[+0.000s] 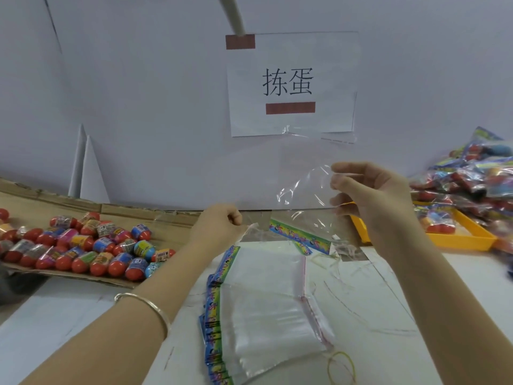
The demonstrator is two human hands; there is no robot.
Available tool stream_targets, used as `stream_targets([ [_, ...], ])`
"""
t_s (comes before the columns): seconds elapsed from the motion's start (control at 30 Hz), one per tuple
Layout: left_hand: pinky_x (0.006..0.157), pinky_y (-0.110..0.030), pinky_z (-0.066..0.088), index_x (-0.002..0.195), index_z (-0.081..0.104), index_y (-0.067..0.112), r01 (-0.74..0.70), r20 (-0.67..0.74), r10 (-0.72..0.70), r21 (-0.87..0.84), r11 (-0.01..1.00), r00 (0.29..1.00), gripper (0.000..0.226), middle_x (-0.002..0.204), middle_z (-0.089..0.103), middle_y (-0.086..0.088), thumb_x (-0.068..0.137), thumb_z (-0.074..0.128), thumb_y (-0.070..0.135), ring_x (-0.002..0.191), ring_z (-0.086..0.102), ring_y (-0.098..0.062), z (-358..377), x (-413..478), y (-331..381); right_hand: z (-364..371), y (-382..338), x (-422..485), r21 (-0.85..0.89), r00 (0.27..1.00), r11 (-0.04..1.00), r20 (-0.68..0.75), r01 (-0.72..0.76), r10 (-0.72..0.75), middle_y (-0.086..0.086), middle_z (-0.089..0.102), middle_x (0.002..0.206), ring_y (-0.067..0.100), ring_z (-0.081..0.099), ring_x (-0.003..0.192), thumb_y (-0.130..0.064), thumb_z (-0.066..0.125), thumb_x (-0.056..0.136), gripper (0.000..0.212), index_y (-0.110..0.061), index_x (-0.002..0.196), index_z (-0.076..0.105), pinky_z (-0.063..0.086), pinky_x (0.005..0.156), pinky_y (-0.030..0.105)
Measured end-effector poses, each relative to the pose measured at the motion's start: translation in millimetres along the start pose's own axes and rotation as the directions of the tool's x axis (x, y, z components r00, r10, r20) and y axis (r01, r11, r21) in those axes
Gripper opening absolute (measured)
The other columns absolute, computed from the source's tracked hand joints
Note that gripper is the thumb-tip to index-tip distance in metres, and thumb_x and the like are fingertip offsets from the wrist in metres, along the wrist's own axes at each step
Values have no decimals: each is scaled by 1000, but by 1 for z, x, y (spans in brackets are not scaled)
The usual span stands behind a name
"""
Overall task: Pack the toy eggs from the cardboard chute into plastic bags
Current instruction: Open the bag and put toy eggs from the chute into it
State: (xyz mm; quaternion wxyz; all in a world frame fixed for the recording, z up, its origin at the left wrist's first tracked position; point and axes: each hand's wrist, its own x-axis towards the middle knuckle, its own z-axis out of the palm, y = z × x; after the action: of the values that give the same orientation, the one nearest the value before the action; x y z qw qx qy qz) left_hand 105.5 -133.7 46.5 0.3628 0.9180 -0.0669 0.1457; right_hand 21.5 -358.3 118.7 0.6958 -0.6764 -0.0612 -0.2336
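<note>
One clear plastic bag [308,195] is up in the air over the desk's far edge, held between both hands, with a rainbow-printed header strip at its lower end. Right hand [372,195] pinches the bag's right side, thumb and fingers curled onto the film. Left hand [219,226] is closed in a pinch on a thin wisp of clear film at the bag's lower left corner. Silver bangle [147,304] on that wrist.

Dozens of red-bottomed toy eggs [83,245] with coloured wrapped tops are heaped on a flat brown cardboard chute [125,209] at the desk's left edge, well apart from the bag. Left forearm crosses in front of the chute's near right corner.

Fanned stack of flat clear bags [263,315] with rainbow headers lies mid-desk, between the forearms. Yellow rubber band [341,368] sits at the near edge, just beside the stack. Loose thin clear strips [347,262] are scattered on the white desk [416,301] right of the stack.

Yellow plastic tray [458,240] is at the right edge, its left end hidden behind the right wrist, with a pile of filled bags [472,184] in and behind it. White paper sign [291,84] with two black characters is taped on the wall behind, the bag's top overlapping its lower edge.
</note>
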Motion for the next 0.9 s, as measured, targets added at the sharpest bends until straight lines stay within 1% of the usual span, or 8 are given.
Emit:
stream_targets([
  [0.17,69,-13,50,86,74,26,34,144,-8,-177,984,990,13,91,73,10,89,68,14,85,65,-9,6,-10,-1,1,1,-1,-6,1000,1000,7,7,-7,-5,66,65,13,61,52,2,63,86,24,-20,84,71,50,49,22],
  [0.27,86,-11,46,127,64,16,68,268,-10,-209,976,963,44,134,59,0,96,42,-6,121,56,-17,12,-14,-4,1,2,0,-16,1000,1000,6,14,-14,-5,66,64,12,61,52,2,62,87,24,-21,84,71,50,49,22],
  [0.4,70,1,38,101,65,25,-11,28,19,-244,970,999,53,120,47,15,84,39,-18,112,40,-2,12,-22,-8,1,3,0,-46,999,998,1,38,-38,-1,65,68,11,61,52,1,62,87,25,-21,84,70,50,48,21],
  [0.5,85,-18,39,73,58,23,-38,-68,17,-313,949,998,47,119,51,11,79,45,-21,113,43,-6,16,-26,-13,2,5,1,-59,999,997,-11,44,-45,0,64,69,11,60,51,1,63,87,24,-22,83,70,50,48,21],
  [0.67,90,-23,32,55,64,19,71,58,-49,-482,873,997,40,133,57,4,90,50,6,120,48,-10,26,-40,-23,1,13,5,-63,998,996,-17,57,-58,-6,65,65,10,60,53,0,63,86,24,-23,82,71,49,49,19],
  [0.73,97,-25,31,76,72,23,112,150,-46,-466,878,988,35,137,54,2,85,51,48,125,43,-7,26,-40,-20,1,16,8,-80,998,995,-29,53,-55,-8,65,70,8,59,63,-2,63,87,24,-24,81,69,49,57,19],
  [0.8,103,-27,25,112,67,27,173,235,-49,-540,824,971,62,137,49,7,75,51,73,124,38,-3,21,-36,-13,-1,16,12,-92,998,995,-30,48,-51,-4,66,79,11,59,76,-1,60,88,25,-23,79,66,50,71,22],
  [0.9,104,-27,18,136,48,34,203,281,-14,-655,728,959,45,134,45,16,98,30,50,125,34,1,18,-31,-8,-4,13,12,59,999,998,-23,26,-25,6,60,72,15,58,66,12,46,84,41,-19,63,63,49,64,22],
])
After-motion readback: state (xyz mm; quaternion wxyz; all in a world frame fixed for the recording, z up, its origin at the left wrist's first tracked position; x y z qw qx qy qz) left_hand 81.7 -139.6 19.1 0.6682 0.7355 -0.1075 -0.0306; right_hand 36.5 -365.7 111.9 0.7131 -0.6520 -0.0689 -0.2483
